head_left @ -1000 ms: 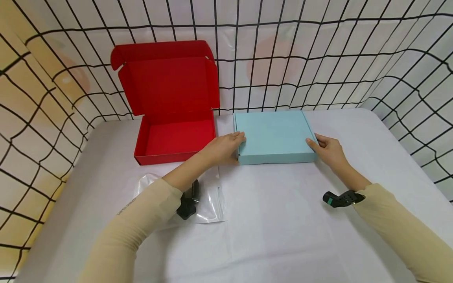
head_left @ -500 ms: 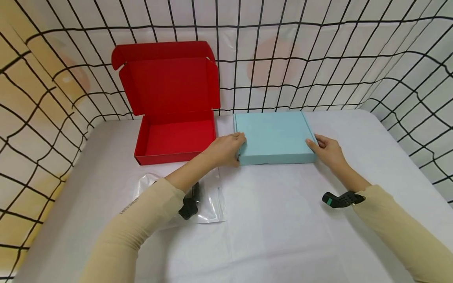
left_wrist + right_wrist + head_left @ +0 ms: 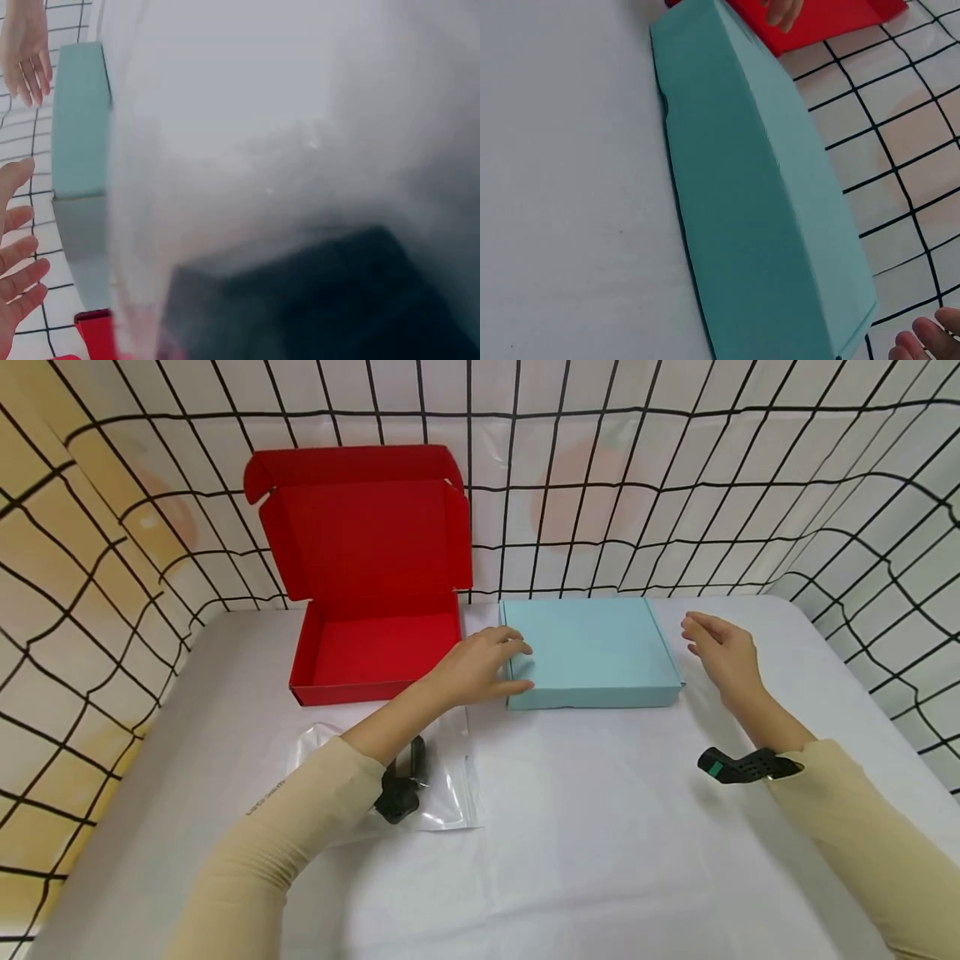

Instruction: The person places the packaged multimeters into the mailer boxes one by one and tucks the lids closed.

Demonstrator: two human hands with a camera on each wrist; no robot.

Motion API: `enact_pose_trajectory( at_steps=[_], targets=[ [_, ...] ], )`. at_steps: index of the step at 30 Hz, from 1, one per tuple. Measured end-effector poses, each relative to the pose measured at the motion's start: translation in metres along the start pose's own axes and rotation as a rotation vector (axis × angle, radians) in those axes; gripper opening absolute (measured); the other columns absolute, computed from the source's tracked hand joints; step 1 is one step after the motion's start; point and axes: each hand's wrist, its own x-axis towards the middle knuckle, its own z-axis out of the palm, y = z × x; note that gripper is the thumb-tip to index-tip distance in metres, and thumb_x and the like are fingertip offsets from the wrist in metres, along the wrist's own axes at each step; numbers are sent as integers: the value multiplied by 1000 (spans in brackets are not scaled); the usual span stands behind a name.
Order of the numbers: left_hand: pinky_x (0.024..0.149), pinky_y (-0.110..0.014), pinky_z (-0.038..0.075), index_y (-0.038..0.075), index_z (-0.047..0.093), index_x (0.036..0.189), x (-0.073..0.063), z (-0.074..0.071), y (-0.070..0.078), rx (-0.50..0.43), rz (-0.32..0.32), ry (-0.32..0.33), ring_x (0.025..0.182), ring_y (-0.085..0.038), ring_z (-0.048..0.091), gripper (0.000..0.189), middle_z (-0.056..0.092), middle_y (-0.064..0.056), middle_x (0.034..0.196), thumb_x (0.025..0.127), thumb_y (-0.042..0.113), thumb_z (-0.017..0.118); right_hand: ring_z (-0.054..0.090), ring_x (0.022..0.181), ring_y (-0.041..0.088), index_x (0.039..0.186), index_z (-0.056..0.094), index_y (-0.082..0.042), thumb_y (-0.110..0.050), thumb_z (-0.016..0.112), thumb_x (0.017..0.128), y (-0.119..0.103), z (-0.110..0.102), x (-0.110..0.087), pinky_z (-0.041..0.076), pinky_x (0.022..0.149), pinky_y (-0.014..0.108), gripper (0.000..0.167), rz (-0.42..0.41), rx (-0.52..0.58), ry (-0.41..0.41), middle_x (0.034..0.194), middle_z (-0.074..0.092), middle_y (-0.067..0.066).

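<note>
A closed light-blue cardboard box (image 3: 592,647) lies flat on the white-covered table, its lid down. My left hand (image 3: 480,668) hovers at the box's left end, thumb and fingers spread and holding nothing. In the left wrist view those fingers (image 3: 19,277) stand apart from the blue box (image 3: 81,120). Off the box's right end, my right hand (image 3: 723,652) is raised with loosely bent fingers and nothing in them. The right wrist view shows its fingertips (image 3: 930,337) beside the box's corner.
Left of the blue box stands an open red cardboard box (image 3: 382,643), lid upright against the black wire grid (image 3: 555,493). In front of it lies a clear plastic bag (image 3: 450,793), partly under my left forearm. A black device (image 3: 738,766) is strapped at my right wrist.
Both hands have let go of the blue box. The right hand has moved off to the right and up; the left has lifted slightly and spread its fingers. The box stays in place.
</note>
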Motion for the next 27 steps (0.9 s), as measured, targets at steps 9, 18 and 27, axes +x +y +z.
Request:
enact_pose_trajectory(
  at_steps=[9, 18, 27],
  targets=[
    [94, -33, 45, 15, 60, 121, -15, -5, -5, -16, -41, -14, 114, -20, 50, 46, 55, -5, 124, 80, 35, 69, 56, 93, 5, 130, 54, -16, -47, 56, 87, -101, 21, -68, 45, 71, 7, 53, -126, 33, 37, 116, 58, 8],
    [100, -44, 39, 17, 59, 123, -56, -23, -23, -90, -177, 40, 120, -23, 45, 50, 53, -5, 129, 77, 31, 73, 55, 106, 29, 127, 53, -1, -26, 58, 91, -165, 74, -108, 47, 90, 34, 44, -397, -3, -106, 117, 59, 19],
    [86, -48, 48, 19, 58, 123, -114, -53, -43, -33, -350, 123, 116, -27, 49, 52, 56, -7, 127, 76, 33, 74, 58, 102, 24, 125, 56, -5, -21, 60, 90, -221, 137, -127, 50, 86, 35, 39, -443, 106, -342, 118, 60, 13]
  ],
)
